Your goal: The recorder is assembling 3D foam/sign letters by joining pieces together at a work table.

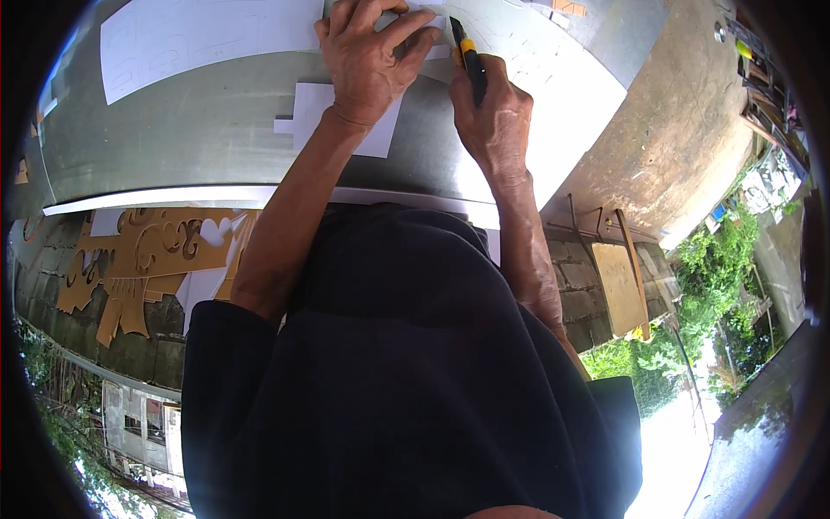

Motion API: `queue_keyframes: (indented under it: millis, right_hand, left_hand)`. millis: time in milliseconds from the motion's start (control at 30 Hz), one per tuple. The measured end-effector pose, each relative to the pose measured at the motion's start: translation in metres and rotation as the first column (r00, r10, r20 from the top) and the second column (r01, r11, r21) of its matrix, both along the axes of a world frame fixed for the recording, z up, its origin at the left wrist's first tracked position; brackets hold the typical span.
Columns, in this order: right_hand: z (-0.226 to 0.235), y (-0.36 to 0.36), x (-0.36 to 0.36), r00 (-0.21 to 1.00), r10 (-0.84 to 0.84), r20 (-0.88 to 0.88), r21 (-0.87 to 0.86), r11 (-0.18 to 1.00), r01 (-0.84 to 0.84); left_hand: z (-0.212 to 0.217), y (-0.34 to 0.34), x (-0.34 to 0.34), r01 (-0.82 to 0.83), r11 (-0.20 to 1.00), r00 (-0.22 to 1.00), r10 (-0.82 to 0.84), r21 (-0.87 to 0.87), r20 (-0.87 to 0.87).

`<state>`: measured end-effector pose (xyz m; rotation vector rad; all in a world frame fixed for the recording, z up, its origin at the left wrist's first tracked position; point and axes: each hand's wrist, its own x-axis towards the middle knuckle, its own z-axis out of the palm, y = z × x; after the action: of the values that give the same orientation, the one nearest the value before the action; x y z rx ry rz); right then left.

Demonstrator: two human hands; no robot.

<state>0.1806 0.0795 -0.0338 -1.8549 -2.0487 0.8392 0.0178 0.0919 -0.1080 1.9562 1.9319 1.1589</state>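
Observation:
My right hand (pixel 497 121) is closed around a black and yellow utility knife (pixel 475 73). The knife's tip points away from me, over white sheet material at the top of the view. Just left of it, my left hand (pixel 367 65) rests with bent, parted fingers. Its thumb and forefinger touch a small white piece (pixel 440 24) beside the blade end. Beneath my left wrist, a white cut piece with a narrow tab (pixel 346 121) lies on the grey metal tabletop (pixel 207 130). A white sheet with faint pencil outlines (pixel 199 39) lies to the left of my left hand.
A large white sheet (pixel 553 95) spreads under and right of my right hand. A long white strip (pixel 164 200) runs along the table's near edge. Below left are brown cut-out boards (pixel 160 251). A wooden board on a metal frame (pixel 616 285) stands at the right.

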Motion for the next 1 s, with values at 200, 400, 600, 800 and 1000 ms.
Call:
queue_keyframes:
  millis: [200,400,600,800,1000]
  right_hand:
    - [-0.0041,0.0016,-0.0018,1.000,0.015,-0.005,0.027,1.000,-0.015]
    - [-0.0031,0.0022,-0.0038,1.000,0.000,-0.014,-0.011,1.000,-0.001]
    - [-0.0038,-0.0002,-0.0036,1.000,-0.003,-0.017,0.004,1.000,0.003]
    - [-0.0030,0.0011,-0.0054,1.000,0.002,-0.010,-0.013,1.000,-0.003]
    - [-0.0033,0.0005,-0.0062,1.000,0.010,-0.002,0.004,1.000,-0.010]
  left_hand:
    - [0.0013,-0.0008,0.0027,-0.009,1.000,1.000,0.009,-0.006,0.006]
    - [0.0024,-0.0008,0.0035,-0.001,1.000,1.000,0.000,-0.026,-0.031]
    - [0.0028,-0.0002,0.0046,0.015,1.000,0.999,-0.015,-0.013,-0.038]
    - [0.0035,0.0001,0.0041,0.016,0.999,0.999,-0.018,-0.028,-0.045]
    - [0.0023,0.0004,0.0037,0.024,1.000,0.999,-0.024,-0.021,-0.046]
